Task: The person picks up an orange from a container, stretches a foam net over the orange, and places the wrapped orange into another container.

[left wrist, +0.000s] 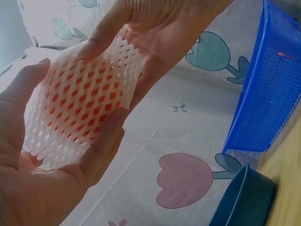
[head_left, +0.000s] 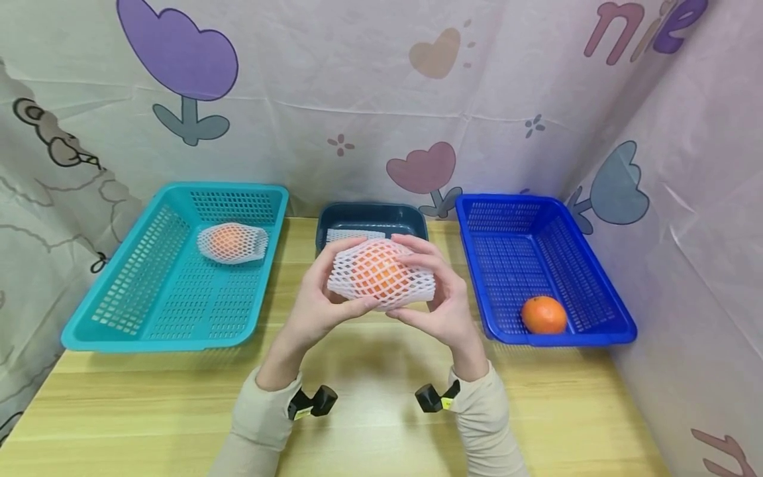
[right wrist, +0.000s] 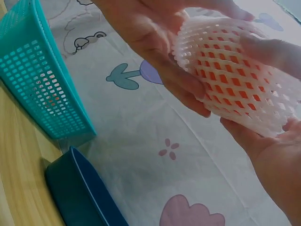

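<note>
Between both hands, raised over the table's middle, is an orange (head_left: 381, 270) wrapped in a white foam net sleeve (head_left: 422, 283). My left hand (head_left: 318, 291) holds it from the left, thumb in front and fingers over the top. From the other side my right hand (head_left: 438, 291) grips it the same way, thumb low and fingertips on the upper face. In the left wrist view the orange skin (left wrist: 87, 96) shows through the diamond mesh. The right wrist view shows the net (right wrist: 235, 70) covering the fruit, with fingers of both hands pressed on it.
A teal basket (head_left: 208, 338) at left holds another netted orange (head_left: 231, 242). At right, a blue basket (head_left: 560, 339) holds a bare orange (head_left: 544, 315). Behind the hands, a dark teal bin (head_left: 372, 213) contains white foam nets (head_left: 356, 234). A printed cloth (head_left: 310, 66) hangs behind.
</note>
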Motion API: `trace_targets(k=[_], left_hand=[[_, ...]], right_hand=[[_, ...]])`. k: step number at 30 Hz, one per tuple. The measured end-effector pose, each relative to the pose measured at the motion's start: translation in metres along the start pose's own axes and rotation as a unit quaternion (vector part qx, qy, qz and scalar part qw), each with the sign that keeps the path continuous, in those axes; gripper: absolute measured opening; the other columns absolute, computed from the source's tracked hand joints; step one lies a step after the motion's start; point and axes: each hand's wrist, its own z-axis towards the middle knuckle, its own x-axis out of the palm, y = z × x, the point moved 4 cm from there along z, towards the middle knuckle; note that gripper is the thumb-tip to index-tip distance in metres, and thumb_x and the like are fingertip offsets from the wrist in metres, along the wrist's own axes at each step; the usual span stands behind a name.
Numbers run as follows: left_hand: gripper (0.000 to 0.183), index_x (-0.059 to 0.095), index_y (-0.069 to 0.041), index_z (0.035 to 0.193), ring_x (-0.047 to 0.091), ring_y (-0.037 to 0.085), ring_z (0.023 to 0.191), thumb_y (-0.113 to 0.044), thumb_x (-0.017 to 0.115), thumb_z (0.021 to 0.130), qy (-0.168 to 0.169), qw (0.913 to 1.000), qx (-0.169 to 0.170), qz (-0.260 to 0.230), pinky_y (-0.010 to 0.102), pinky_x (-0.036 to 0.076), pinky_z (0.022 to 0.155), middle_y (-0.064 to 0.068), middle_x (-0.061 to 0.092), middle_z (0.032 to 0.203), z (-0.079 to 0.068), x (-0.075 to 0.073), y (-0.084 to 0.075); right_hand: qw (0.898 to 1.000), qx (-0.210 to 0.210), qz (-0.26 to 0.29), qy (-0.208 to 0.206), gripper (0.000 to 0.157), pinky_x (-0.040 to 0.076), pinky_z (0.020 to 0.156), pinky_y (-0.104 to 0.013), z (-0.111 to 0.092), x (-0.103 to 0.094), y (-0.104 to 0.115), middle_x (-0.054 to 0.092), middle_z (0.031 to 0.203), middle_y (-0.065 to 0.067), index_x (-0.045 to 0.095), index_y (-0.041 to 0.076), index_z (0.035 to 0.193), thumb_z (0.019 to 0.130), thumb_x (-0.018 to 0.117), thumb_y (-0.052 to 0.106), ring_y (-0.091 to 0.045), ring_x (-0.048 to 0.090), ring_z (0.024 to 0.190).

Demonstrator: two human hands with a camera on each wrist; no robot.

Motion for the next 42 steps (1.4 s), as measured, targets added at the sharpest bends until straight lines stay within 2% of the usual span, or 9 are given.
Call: trace_targets(k=[4, 7, 12, 18, 22, 27, 31, 36, 42], left_hand=[[0.079, 0.043, -0.002, 0.142, 0.054, 0.034, 0.113, 0.011, 0.08, 0.074, 0.001, 0.9998, 0.019, 0.006, 0.043, 0.058, 0.083, 0.018, 0.046, 0.138, -0.0011, 0.0, -0.0012], [0.082, 0.043, 0.001, 0.141, 0.053, 0.035, 0.115, 0.016, 0.08, 0.07, 0.001, 0.9993, 0.037, 0.012, 0.043, 0.057, 0.087, 0.018, 0.046, 0.138, -0.002, -0.0005, -0.0022], [0.087, 0.043, 0.007, 0.138, 0.05, 0.038, 0.12, 0.025, 0.08, 0.061, 0.003, 0.997, 0.075, 0.023, 0.044, 0.056, 0.09, 0.019, 0.043, 0.142, -0.0029, -0.0002, -0.0061], [0.085, 0.046, 0.008, 0.135, 0.046, 0.041, 0.126, 0.027, 0.08, 0.059, 0.016, 0.9938, 0.108, 0.023, 0.045, 0.055, 0.092, 0.022, 0.041, 0.145, -0.002, 0.0009, -0.0084], [0.088, 0.045, 0.009, 0.136, 0.045, 0.042, 0.127, 0.029, 0.079, 0.058, 0.028, 0.9924, 0.118, 0.021, 0.044, 0.054, 0.094, 0.024, 0.039, 0.146, -0.0009, 0.0019, -0.009], [0.1, 0.038, 0.006, 0.143, 0.046, 0.04, 0.127, 0.026, 0.082, 0.056, 0.039, 0.9937, 0.102, 0.024, 0.044, 0.053, 0.095, 0.023, 0.037, 0.149, 0.0, 0.0039, -0.0094], [0.102, 0.037, 0.0, 0.146, 0.047, 0.036, 0.127, 0.018, 0.086, 0.059, 0.021, 0.9962, 0.075, 0.04, 0.043, 0.051, 0.098, 0.017, 0.039, 0.149, 0.0, 0.003, -0.0095], [0.102, 0.034, -0.002, 0.147, 0.047, 0.036, 0.126, 0.02, 0.084, 0.061, -0.002, 0.9988, 0.047, 0.012, 0.044, 0.051, 0.098, 0.018, 0.04, 0.146, -0.0001, 0.0015, -0.0077], [0.11, 0.025, -0.008, 0.153, 0.047, 0.034, 0.125, 0.023, 0.081, 0.063, -0.019, 0.9996, 0.016, -0.011, 0.043, 0.052, 0.096, 0.02, 0.039, 0.143, -0.0015, 0.0016, -0.0058]], right_hand=[[1.0, 0.0, 0.007, 0.001, 0.058, 0.048, 0.101, -0.044, -0.0002, -0.0006, 0.0019, 0.04, 0.146, -0.029, 0.057, 0.017, 0.134, 0.082, 0.083, 0.018, -0.048, 0.036, 0.134], [1.0, 0.005, 0.004, -0.012, 0.058, 0.046, 0.103, -0.046, 0.0004, -0.0021, 0.0028, 0.042, 0.145, -0.028, 0.055, 0.008, 0.136, 0.085, 0.08, 0.025, -0.047, 0.037, 0.134], [0.999, 0.03, -0.014, -0.027, 0.073, 0.046, 0.102, -0.042, 0.0005, -0.0042, 0.0021, 0.046, 0.144, -0.026, 0.045, -0.006, 0.139, 0.087, 0.077, 0.034, -0.043, 0.043, 0.13], [0.996, 0.089, -0.028, -0.017, 0.081, 0.052, 0.093, -0.034, -0.0026, -0.0033, -0.0014, 0.048, 0.141, -0.018, 0.044, -0.004, 0.142, 0.084, 0.079, 0.04, -0.033, 0.049, 0.12], [0.995, 0.097, -0.028, -0.024, 0.082, 0.054, 0.09, -0.033, -0.004, -0.0036, -0.0022, 0.051, 0.138, -0.015, 0.045, -0.005, 0.14, 0.081, 0.082, 0.039, -0.03, 0.052, 0.117], [0.998, 0.058, -0.021, -0.028, 0.08, 0.053, 0.091, -0.034, -0.0041, -0.0036, -0.0009, 0.05, 0.138, -0.02, 0.045, -0.011, 0.135, 0.079, 0.085, 0.031, -0.033, 0.051, 0.12], [0.999, 0.019, -0.008, -0.026, 0.075, 0.051, 0.096, -0.039, -0.0024, -0.0024, 0.0008, 0.048, 0.139, -0.026, 0.048, -0.013, 0.13, 0.077, 0.087, 0.022, -0.041, 0.047, 0.126], [0.999, -0.011, -0.006, -0.038, 0.065, 0.048, 0.1, -0.042, -0.0018, -0.0027, 0.003, 0.047, 0.137, -0.028, 0.054, -0.006, 0.126, 0.075, 0.088, 0.017, -0.045, 0.043, 0.128], [0.999, -0.023, 0.004, -0.047, 0.06, 0.049, 0.1, -0.043, -0.0028, -0.0034, 0.0037, 0.046, 0.137, -0.025, 0.057, 0.003, 0.124, 0.074, 0.089, 0.013, -0.043, 0.042, 0.128]])
